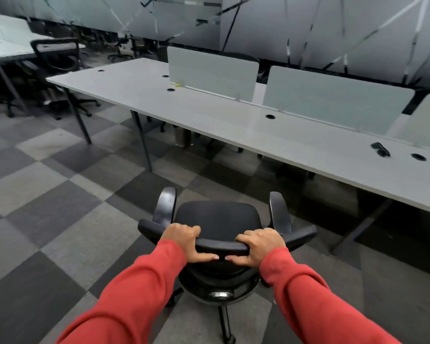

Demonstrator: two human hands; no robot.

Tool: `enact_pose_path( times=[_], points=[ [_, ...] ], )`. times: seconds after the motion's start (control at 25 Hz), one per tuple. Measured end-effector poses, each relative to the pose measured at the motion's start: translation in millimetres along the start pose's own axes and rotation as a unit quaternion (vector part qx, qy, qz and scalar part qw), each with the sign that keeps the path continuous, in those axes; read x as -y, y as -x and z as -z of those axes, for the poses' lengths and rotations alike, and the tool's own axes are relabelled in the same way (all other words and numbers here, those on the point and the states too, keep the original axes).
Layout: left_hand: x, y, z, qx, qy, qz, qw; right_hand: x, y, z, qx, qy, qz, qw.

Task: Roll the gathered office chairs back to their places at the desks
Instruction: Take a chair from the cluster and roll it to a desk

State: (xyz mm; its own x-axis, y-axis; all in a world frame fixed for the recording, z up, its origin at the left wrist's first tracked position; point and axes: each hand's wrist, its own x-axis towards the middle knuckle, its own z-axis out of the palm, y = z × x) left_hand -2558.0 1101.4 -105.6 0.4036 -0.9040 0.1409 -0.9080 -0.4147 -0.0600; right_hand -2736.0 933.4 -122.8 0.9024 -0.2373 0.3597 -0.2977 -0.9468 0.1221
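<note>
A black office chair (216,222) with two armrests stands on the checkered carpet right in front of me, its seat facing the long white desk (224,125). My left hand (188,240) grips the top edge of the backrest, fingers over the front and thumb underneath. My right hand (258,244) grips the same edge a little to the right, and the two thumbs nearly meet. Both arms wear red sleeves. The chair's wheeled base shows below the seat. A gap of carpet separates the chair from the desk.
Frosted divider screens (212,70) stand along the desk's far side. Dark glasses (380,148) lie on the desk at right. Slanted desk legs (144,147) stand ahead to the left. Another black chair (57,63) sits at a second desk (7,48) far left. Chair bases show beyond the desk.
</note>
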Motion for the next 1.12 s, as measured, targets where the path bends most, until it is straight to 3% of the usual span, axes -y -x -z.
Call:
enact_pose_path(
  times=[0.08,0.28,0.6,0.88,1.12],
  points=[
    [18.8,-17.5,-12.0,-0.061,0.028,0.018,0.998,-7.1,-31.4,-11.7,-0.013,-0.011,0.014,1.0],
    [72.0,-47.7,-27.8,-0.113,0.051,0.028,0.992,-0.7,-94.1,-38.9,-0.049,-0.022,0.051,0.997],
    [188.3,-90.5,-39.5,-0.119,0.05,0.087,0.988,41.7,-219.2,-84.7,-0.043,-0.042,0.085,0.995],
    [246.8,-153.6,-54.5,-0.106,0.055,0.177,0.977,21.0,-341.8,-131.9,-0.022,-0.054,0.139,0.989],
    [278.9,-210.8,-66.7,-0.119,0.056,0.235,0.963,-3.6,-445.2,-152.4,0.092,-0.069,0.216,0.969]
  ],
)
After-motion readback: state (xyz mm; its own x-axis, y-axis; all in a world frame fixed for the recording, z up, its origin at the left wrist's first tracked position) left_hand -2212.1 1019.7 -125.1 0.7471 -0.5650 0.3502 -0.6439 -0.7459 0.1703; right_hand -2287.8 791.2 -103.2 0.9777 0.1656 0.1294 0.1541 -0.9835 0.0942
